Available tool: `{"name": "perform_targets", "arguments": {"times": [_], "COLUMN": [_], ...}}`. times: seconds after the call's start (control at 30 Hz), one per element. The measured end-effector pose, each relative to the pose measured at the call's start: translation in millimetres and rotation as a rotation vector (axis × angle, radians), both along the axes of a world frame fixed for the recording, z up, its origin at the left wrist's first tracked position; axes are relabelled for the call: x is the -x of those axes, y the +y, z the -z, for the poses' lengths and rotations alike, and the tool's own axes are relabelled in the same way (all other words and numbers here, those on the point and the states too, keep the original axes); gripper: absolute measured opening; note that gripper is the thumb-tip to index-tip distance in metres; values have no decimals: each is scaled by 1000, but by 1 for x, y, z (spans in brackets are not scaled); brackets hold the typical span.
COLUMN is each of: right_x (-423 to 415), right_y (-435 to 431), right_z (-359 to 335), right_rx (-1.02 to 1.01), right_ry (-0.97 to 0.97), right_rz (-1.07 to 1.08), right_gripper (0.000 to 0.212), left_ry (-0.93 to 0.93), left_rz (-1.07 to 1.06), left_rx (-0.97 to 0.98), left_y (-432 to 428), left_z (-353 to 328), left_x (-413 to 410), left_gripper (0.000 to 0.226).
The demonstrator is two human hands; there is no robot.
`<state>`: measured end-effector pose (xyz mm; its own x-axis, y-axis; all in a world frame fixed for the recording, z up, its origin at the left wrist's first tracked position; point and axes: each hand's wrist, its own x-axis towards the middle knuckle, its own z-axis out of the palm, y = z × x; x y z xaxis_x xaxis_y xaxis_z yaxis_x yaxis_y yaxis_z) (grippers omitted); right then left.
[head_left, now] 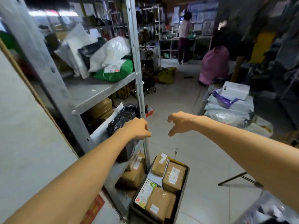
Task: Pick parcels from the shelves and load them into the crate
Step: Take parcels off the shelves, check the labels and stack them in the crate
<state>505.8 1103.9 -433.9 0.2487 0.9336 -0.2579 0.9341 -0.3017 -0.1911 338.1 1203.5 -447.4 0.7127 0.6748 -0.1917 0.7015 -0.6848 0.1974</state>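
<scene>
Two hands reach out above the crate (184, 186); the right hand (179, 123) is loose and holds nothing; the left hand (139, 128) curls at the black parcel (124, 117) on the left shelves (90, 92), but I cannot tell if it grips; the crate sits near, just below, likely so parcels drop straight in.

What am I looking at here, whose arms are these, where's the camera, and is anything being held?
No machine here: this single picture comes from a wide-angle camera worn on a person's head, looking forward and down. The bare arms are that person's own. The left hand is at a black plastic-wrapped parcel on the grey metal shelf rack; whether it grips it is unclear. The right hand hangs in the air, loosely curled, holding nothing. On the floor below stands a black plastic crate, already holding brown cardboard boxes and a white-and-green carton.
</scene>
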Motion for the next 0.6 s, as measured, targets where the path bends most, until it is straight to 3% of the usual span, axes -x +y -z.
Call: {"name": "perform_targets", "arguments": {"times": [0.33, 0.6], "right_x": [118, 244], "right_y": [-21, -20], "right_z": [-63, -86], "right_rx": [-84, -112], "right_ry": [-28, 12], "right_rz": [-347, -675], "right_gripper": [50, 60], "left_ry": [-80, -108], "left_rz": [-317, -783], "left_rx": [-51, -41], "left_y": [-58, -142], "left_z": [-71, -91], "left_x": [157, 301], "left_gripper": [27, 27]}}
